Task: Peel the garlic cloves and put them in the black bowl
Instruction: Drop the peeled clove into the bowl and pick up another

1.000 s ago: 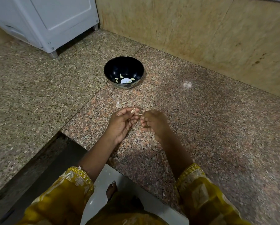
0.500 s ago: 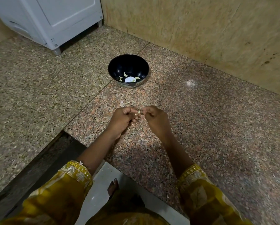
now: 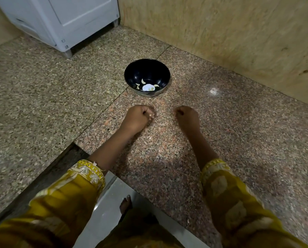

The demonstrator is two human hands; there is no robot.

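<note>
The black bowl (image 3: 131,76) sits on the granite surface (image 3: 239,131) near the wall, with a few peeled garlic cloves (image 3: 143,81) lying in its bottom. Just in front of it, the left hand (image 3: 138,117) and right hand (image 3: 185,116) are apart, both curled into fists. I cannot tell whether either holds a clove.

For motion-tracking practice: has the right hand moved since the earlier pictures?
Yes. The right hand shifted rightward relative to the black bowl, away from the left hand.
</note>
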